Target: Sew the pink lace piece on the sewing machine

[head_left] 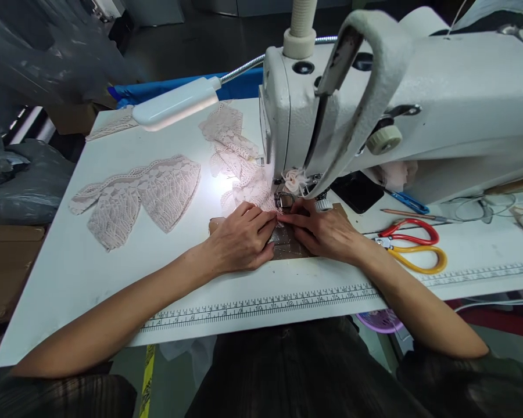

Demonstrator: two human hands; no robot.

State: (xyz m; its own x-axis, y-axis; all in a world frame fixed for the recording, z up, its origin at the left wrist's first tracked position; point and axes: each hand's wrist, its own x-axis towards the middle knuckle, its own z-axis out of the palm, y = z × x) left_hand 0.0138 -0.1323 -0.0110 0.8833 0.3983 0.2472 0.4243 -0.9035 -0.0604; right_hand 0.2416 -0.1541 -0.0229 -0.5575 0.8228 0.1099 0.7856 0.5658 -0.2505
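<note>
A pale pink lace piece [253, 183] runs under the presser foot [285, 201] of a white sewing machine [283, 110]. My left hand [244, 238] lies just left of the foot, fingers bent and pressed together on the lace edge. From the other side, my right hand [329, 232] holds the same edge close to the foot, its index fingertip almost meeting the left one. The bit of lace between the fingertips is mostly covered. Both hands rest over the metal needle plate [285, 241]. More lace bunches up behind the left hand.
Another lace piece [146, 194] lies flat on the white table [192, 296]. Scissors [412, 244] with red and yellow handles sit beside my right forearm, near a black phone [358, 190] and a blue tool [406, 201]. A lit lamp [176, 104] reaches over the back.
</note>
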